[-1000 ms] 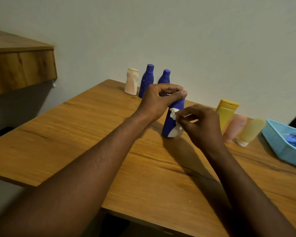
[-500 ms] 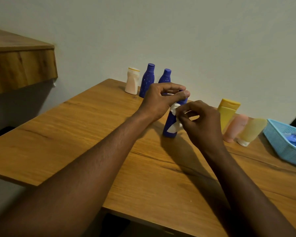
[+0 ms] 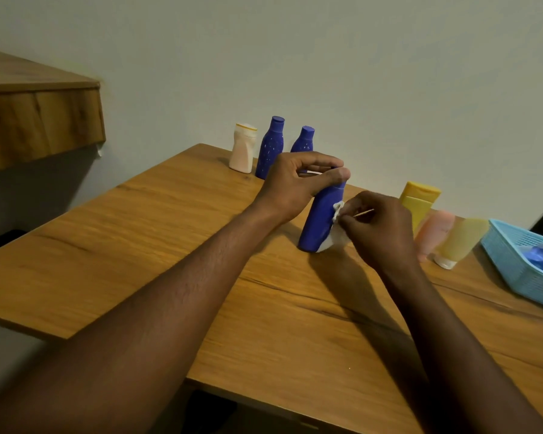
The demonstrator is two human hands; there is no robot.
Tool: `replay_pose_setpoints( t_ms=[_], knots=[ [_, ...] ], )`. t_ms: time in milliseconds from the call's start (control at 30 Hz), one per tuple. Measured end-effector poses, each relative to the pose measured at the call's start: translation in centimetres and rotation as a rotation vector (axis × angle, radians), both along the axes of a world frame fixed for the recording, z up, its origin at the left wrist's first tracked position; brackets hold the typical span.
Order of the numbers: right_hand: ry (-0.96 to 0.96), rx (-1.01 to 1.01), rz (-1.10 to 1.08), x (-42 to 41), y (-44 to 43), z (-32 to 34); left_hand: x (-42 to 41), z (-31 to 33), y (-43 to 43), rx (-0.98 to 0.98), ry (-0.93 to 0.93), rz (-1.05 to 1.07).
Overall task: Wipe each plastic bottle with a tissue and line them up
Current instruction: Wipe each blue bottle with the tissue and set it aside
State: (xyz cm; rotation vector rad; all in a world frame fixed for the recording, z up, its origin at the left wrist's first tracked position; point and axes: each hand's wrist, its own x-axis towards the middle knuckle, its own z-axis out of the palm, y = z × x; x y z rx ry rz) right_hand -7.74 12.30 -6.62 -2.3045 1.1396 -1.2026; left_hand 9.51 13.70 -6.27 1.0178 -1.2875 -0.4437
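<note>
A blue bottle [image 3: 322, 219] stands tilted on the wooden table [image 3: 157, 233], its base on the surface. My left hand [image 3: 298, 181] grips its top, hiding the cap. My right hand [image 3: 380, 228] pinches a white tissue [image 3: 337, 227] against the bottle's right side. Against the wall at the back stand a cream bottle [image 3: 243, 148] and two blue bottles [image 3: 271, 145], [image 3: 303, 140] in a row. To the right, a yellow tube [image 3: 418, 202] stands upright, while a pink tube [image 3: 436, 230] and a pale yellow tube [image 3: 461, 239] lie beside it.
A light blue plastic basket [image 3: 514, 270] with blue material inside sits at the table's right edge. A wooden shelf [image 3: 35, 120] juts out at the upper left. The wall runs right behind the row of bottles.
My right hand has slid the tissue down the bottle's right side, from near the shoulder towards the base. My left hand keeps its hold on the top, and the bottle stays tilted.
</note>
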Motion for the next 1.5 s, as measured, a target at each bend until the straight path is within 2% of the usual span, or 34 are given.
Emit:
replay_pose_setpoints(
  t_ms=[133,233,333,467,600,800,1033,1233,1367,1500],
  knots=[
    [-0.228,-0.062,-0.008,0.0,-0.1,0.2,-0.2,0.0,0.0,-0.019,-0.030,-0.022],
    [-0.344,-0.012,0.025,0.4,-0.2,0.1,-0.2,0.0,0.0,-0.018,-0.040,-0.038],
    [-0.406,0.140,0.085,0.6,-0.3,-0.2,0.1,-0.1,0.0,-0.019,-0.032,-0.031],
    [-0.383,0.477,0.167,0.6,-0.2,-0.7,0.0,-0.3,-0.1,-0.030,-0.019,-0.034],
    [-0.469,0.621,0.127,0.6,-0.1,-0.5,-0.5,-0.2,0.0,-0.028,-0.019,-0.040],
    [-0.663,0.521,0.181,0.4,-0.3,0.2,-0.5,-0.2,0.2,-0.011,-0.013,-0.048],
    [-0.402,0.625,0.140,1.1,0.2,-0.8,-0.4,0.0,0.5,0.004,-0.014,-0.047],
    [-0.553,0.663,0.154,0.5,-0.4,-0.7,0.2,0.2,0.9,0.050,-0.059,-0.068],
    [-0.592,0.585,0.186,0.2,-0.5,-0.8,0.3,-0.1,0.8,0.052,-0.067,-0.057],
    [-0.521,0.400,0.158,0.1,-0.4,-0.6,0.2,-0.2,0.8,0.039,-0.052,-0.029]
  ],
)
